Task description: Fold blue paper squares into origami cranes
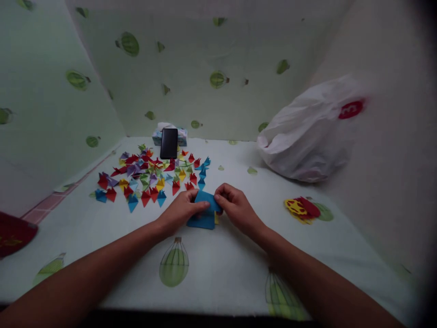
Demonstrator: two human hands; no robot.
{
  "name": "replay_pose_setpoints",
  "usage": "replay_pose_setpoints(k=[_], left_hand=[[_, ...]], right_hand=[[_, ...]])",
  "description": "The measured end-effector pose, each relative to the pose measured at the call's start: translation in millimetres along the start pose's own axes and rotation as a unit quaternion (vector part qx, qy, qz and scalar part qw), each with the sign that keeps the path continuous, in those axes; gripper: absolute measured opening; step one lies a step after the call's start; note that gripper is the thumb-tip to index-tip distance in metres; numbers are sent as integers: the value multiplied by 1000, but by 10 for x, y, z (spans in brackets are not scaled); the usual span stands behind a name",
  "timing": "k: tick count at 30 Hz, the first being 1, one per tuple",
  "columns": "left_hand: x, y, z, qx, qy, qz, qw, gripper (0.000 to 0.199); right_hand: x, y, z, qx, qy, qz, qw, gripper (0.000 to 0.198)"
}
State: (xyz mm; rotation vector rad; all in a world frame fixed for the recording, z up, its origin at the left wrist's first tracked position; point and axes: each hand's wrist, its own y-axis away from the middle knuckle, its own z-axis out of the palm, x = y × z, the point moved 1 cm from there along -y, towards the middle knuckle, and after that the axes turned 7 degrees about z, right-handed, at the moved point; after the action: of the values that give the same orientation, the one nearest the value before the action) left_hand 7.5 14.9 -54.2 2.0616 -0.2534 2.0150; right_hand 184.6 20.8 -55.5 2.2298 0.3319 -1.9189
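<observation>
Between my hands is a blue sheet of paper (205,197), tilted up from the table. My left hand (182,208) grips its left side, thumb across the front. The thumb and fingers of my right hand (234,202) pinch its right edge. Just under it lies more blue paper (202,222), with a bit of yellow paper (216,218) peeking out at its right; whether these are separate sheets in a stack I cannot tell. Beyond my left hand spreads a crowd of small folded paper figures (145,197) in red, blue, yellow, green and purple.
A dark phone (169,143) leans against a tissue box (182,136) at the back. To the right stands a white plastic bag (303,136). Yellow and red cut-out pieces (297,207) lie nearer on that side. A dark red object (15,234) sits at the left edge.
</observation>
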Motion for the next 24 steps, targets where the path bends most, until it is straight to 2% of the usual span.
replay_pose_setpoints(k=[2,4,8,10,15,18,24], left_hand=[[20,-14,-26,-4,-34,20,999,31],[44,-20,-42,3,-64,64,996,29],[62,-16,-50,67,-36,93,993,28],[61,-18,-42,69,-25,85,994,29],[58,-20,-17,9,-31,34,999,31],[57,-16,-20,13,-3,33,999,30],[61,-4,-20,-23,54,-5,998,26]], right_hand=[[-22,-1,-21,-20,55,-28,998,15],[-31,3,-24,-35,63,-33,997,14],[-11,-2,-7,-39,-48,26,998,17],[-4,-9,-3,-31,-76,46,996,18],[-31,-8,-2,-15,-77,40,996,15],[-34,0,6,-22,-125,44,991,18],[-28,16,18,-33,-165,16,986,10]])
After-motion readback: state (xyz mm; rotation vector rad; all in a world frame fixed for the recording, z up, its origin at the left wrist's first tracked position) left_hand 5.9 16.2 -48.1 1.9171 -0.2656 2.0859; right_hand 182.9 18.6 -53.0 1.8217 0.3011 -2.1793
